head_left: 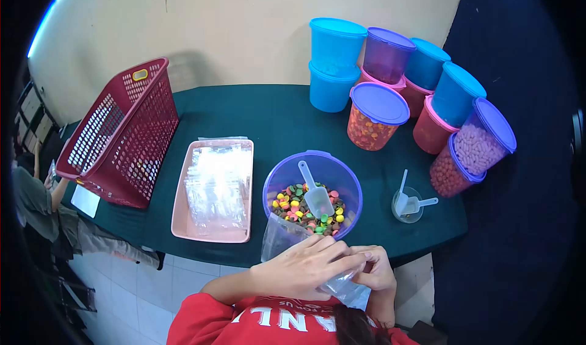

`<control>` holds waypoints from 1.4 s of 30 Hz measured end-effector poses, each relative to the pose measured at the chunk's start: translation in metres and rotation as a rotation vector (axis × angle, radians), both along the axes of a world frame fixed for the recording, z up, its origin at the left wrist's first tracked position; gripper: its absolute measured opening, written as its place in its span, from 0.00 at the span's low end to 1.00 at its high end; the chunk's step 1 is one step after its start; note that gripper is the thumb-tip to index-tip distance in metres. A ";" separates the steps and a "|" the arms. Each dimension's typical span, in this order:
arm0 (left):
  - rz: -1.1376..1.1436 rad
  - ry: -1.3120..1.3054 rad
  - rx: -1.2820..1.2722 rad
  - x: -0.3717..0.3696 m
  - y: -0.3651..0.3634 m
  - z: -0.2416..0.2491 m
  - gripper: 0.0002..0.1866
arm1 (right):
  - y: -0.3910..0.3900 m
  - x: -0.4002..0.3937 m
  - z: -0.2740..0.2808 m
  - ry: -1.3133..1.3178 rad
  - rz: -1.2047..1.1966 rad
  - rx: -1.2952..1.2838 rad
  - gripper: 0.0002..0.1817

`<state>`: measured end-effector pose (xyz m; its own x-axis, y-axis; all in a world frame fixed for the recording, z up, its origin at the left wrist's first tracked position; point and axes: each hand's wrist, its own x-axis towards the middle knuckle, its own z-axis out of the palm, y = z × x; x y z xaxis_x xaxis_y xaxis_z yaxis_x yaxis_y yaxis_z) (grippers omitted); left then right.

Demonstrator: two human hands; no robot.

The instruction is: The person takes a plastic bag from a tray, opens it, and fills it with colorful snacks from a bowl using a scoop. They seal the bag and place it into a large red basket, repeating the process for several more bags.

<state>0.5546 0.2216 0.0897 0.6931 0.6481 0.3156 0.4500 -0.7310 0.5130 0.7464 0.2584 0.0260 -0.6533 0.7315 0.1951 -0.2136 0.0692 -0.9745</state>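
Observation:
A clear plastic bag [278, 240] is in my hands at the front of the table. My left hand [308, 264] lies across it, fingers bent and closed on the plastic. My right hand [376, 270] pinches the bag's other end, and the fingers of both hands meet there. Just beyond them is a purple tub [273, 180] holding brown, yellow, green and pink disc-shaped pieces [293, 206]. A translucent scoop [318, 200] rests on these pieces, handle up against the far wall. Left of the tub, a pink tray [179, 214] contains a pile of clear plastic bags [215, 192].
A maroon basket [143, 131] stands at the left, with another person [39, 201] beyond it. Stacked lidded tubs [336, 46] line the back right, and a tub of orange pieces [369, 128] is before them. A clear bowl [400, 215] with small scoops sits right.

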 end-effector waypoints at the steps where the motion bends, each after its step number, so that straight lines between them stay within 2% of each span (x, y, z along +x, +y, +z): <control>1: -0.011 0.000 -0.001 -0.009 -0.002 -0.003 0.43 | -0.004 -0.008 0.000 0.000 -0.011 -0.001 0.13; 3: -0.007 -0.007 0.013 -0.026 -0.004 -0.010 0.43 | -0.014 -0.026 -0.001 0.019 -0.085 0.156 0.14; 9: -0.056 -0.050 -0.093 -0.063 -0.012 -0.039 0.48 | -0.038 -0.062 0.004 -0.100 -0.255 0.219 0.15; 11: -0.031 -0.174 -0.160 -0.072 -0.013 -0.047 0.46 | -0.045 -0.068 0.000 -0.285 -0.391 0.255 0.14; 12: -0.033 -0.169 -0.214 -0.075 -0.012 -0.046 0.42 | -0.049 -0.071 0.002 -0.366 -0.441 0.262 0.12; 16: -0.044 -0.104 -0.175 -0.081 -0.012 -0.054 0.41 | -0.060 -0.083 0.002 -0.491 -0.559 0.245 0.09; 18: 0.156 -0.109 -0.071 -0.079 -0.015 -0.056 0.38 | -0.062 -0.090 -0.004 -0.405 -0.804 0.333 0.07; 19: 0.159 -0.111 -0.070 -0.077 -0.015 -0.057 0.38 | -0.064 -0.092 -0.003 -0.406 -0.800 0.336 0.07; 21: 0.317 -0.141 -0.031 -0.073 -0.016 -0.058 0.37 | -0.072 -0.095 0.003 -0.192 -0.788 0.378 0.07; 22: 0.306 -0.124 -0.028 -0.072 -0.017 -0.059 0.38 | -0.073 -0.095 0.010 -0.252 -0.712 0.464 0.08; 26: 0.298 -0.139 0.015 -0.076 -0.017 -0.059 0.38 | -0.073 -0.105 0.022 -0.413 -0.684 0.478 0.08; 30: 0.293 -0.198 0.004 -0.079 -0.019 -0.060 0.34 | -0.072 -0.114 0.024 -0.441 -0.712 0.550 0.08; 32: 0.273 -0.197 -0.003 -0.080 -0.018 -0.061 0.33 | -0.072 -0.118 0.020 -0.450 -0.626 0.710 0.08; 35: 0.220 -0.090 -0.002 -0.083 -0.016 -0.062 0.35 | -0.074 -0.122 0.013 -0.436 -0.570 0.779 0.07; 37: 0.265 -0.250 -0.030 -0.082 -0.019 -0.064 0.40 | -0.072 -0.123 0.012 -0.436 -0.569 0.796 0.06; 38: 0.278 -0.285 0.103 -0.086 -0.018 -0.075 0.46 | -0.071 -0.124 0.011 -0.402 -0.611 0.741 0.06; 42: 0.466 -0.477 0.219 -0.108 -0.023 -0.066 0.50 | -0.059 -0.112 0.006 -0.340 -0.779 0.626 0.04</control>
